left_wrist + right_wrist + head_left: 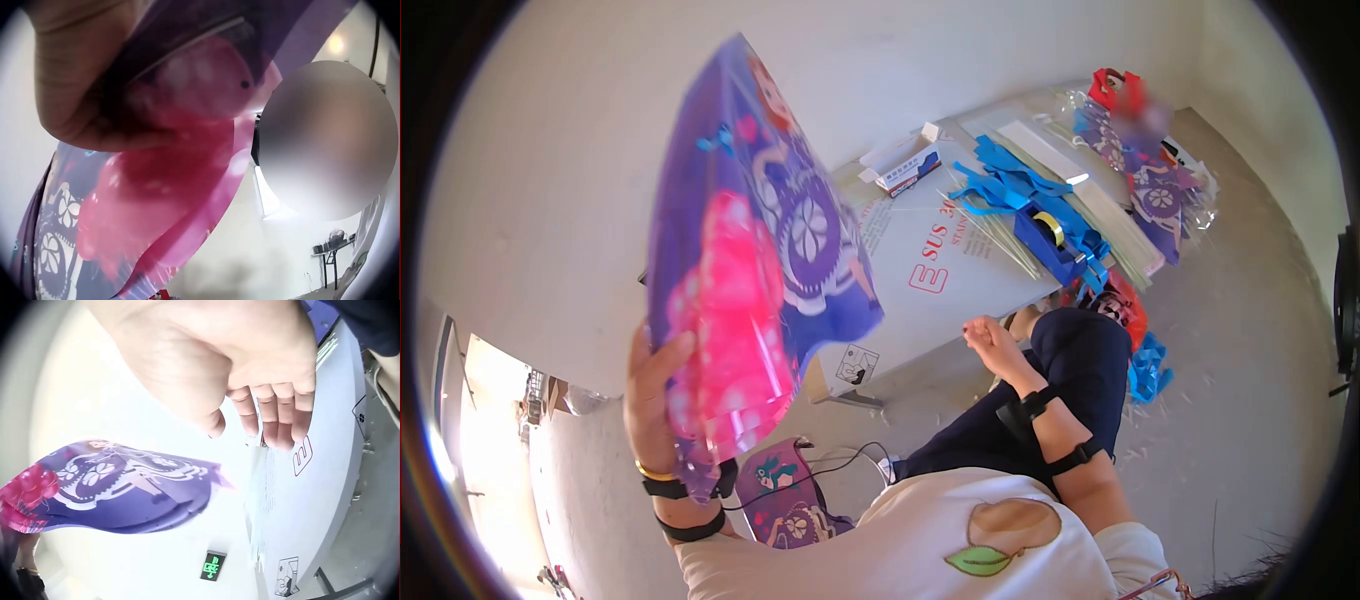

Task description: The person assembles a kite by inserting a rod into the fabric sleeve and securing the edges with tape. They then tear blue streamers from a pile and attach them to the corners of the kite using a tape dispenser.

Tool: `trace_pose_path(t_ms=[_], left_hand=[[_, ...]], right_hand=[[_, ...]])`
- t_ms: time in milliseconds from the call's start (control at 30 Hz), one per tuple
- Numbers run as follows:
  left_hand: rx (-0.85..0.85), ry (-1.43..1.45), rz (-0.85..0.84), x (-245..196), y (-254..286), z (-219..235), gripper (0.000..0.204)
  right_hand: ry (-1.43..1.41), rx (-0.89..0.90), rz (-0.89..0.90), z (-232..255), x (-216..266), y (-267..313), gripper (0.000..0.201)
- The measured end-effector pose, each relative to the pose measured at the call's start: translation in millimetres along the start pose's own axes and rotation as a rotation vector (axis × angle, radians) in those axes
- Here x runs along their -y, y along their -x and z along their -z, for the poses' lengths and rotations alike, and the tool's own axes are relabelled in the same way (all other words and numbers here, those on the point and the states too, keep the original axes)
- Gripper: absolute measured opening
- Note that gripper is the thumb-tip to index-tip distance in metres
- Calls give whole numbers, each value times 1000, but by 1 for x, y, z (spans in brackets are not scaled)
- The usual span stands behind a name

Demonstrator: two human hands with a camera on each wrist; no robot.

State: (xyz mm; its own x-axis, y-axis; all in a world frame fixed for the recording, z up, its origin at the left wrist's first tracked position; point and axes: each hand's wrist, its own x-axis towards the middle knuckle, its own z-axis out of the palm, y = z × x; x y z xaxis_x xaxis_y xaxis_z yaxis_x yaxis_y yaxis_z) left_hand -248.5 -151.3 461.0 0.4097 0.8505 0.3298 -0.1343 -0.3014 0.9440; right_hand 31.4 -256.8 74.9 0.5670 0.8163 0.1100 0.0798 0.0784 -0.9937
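Note:
My left hand (652,400) grips the lower edge of a purple printed plastic sheet (815,240), its thumb lying over the pink part. The sheet stands up and bulges, higher than the table. Close up in the left wrist view, the fingers of that hand (87,81) lie against the pink area (131,206); some fingertips are hidden. My right hand (995,345) is off the table's near edge, empty, with its fingers loosely bent. The right wrist view has this hand (244,356) palm in view, apart from the purple sheet (137,487).
On the table (890,330) lie a small open box (910,172), blue ribbons (1000,180), a blue tape dispenser (1040,240) and pale sticks (1100,200). More printed purple plastic (1157,200) is at the far right end. A purple printed seat (778,485) stands below left.

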Motion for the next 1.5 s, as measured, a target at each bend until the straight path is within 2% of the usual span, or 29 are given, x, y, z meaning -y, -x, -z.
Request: trace_pose_path(t_ms=[67,100,167,200,267,300,367,400,433,467,500,533,567,633,700,800,867,967,1033,1100,1167,1200,1267,1300,1333,1367,1400,1433,1500], left_hand=[[52,32,-7,-28,1,-7,51],[103,64,-7,-37,0,-10,52],[136,38,-36,-43,-6,-9,56],[126,70,-47,-46,-5,-14,56],[133,108,-75,-54,-5,-21,57],[166,114,-73,-59,-5,-24,57],[213,119,-91,-71,-6,-29,57],[204,50,-111,-78,-5,-28,56],[193,-20,-125,-84,-4,-27,55],[199,-22,-134,-91,-4,-23,55],[295,-34,-53,-99,-4,-16,54],[387,-44,33,-104,-5,-6,53],[391,-44,31,-103,-8,7,53],[312,-368,127,-91,-16,42,57],[284,-374,172,-66,-28,78,55],[328,-522,235,-18,-43,121,52],[424,-652,257,10,-48,141,50],[492,-705,319,45,-60,169,46],[483,-701,391,55,-60,175,45],[486,-641,467,66,-62,181,47],[490,-555,491,79,-62,185,46],[492,-470,509,84,-62,182,45],[519,-448,540,86,-58,165,43],[548,-428,561,85,-56,158,42],[561,-422,621,92,-55,156,41],[573,-416,683,106,-53,155,40],[604,-359,651,131,-49,149,40],[636,-301,620,152,-45,149,40],[645,-314,593,185,-47,138,41]], right_hand=[[1,93,-175,4,10,-11,40],[0,96,-166,1,19,-13,40],[-337,328,-351,-9,43,-20,67],[-333,324,-336,-17,46,-26,67],[-1073,523,-432,-38,52,-40,86],[-1074,520,-413,-49,62,-45,86],[-1410,515,-552,-67,88,-54,96],[-1475,609,-362,-70,105,-56,98],[-1477,611,-347,-65,116,-55,98],[-1379,439,-149,-58,125,-54,92],[-1272,262,37,-50,134,-50,86],[-1310,278,-51,-41,146,-48,56],[-1311,275,-47,-40,143,-50,56],[-1266,230,-96,-5,95,-8,50],[-1215,185,-152,7,114,-54,44],[-1136,111,-240,54,112,-90,36],[-1086,67,-298,88,98,-97,31],[-1028,29,-354,98,90,-114,27],[-959,-75,-180,99,102,-126,14],[-952,-101,-179,109,116,-121,10],[-878,-203,-179,122,125,-119,6],[-857,-151,-194,140,114,-124,5],[-790,-250,-154,157,123,-122,6],[-726,-280,-138,163,136,-119,6],[-637,-332,-8,173,136,-119,9],[-522,-312,-69,191,143,-115,13],[-235,-304,53,197,148,-108,14],[-234,-273,53,188,164,-107,14],[-504,-382,-10,176,184,-111,14]])
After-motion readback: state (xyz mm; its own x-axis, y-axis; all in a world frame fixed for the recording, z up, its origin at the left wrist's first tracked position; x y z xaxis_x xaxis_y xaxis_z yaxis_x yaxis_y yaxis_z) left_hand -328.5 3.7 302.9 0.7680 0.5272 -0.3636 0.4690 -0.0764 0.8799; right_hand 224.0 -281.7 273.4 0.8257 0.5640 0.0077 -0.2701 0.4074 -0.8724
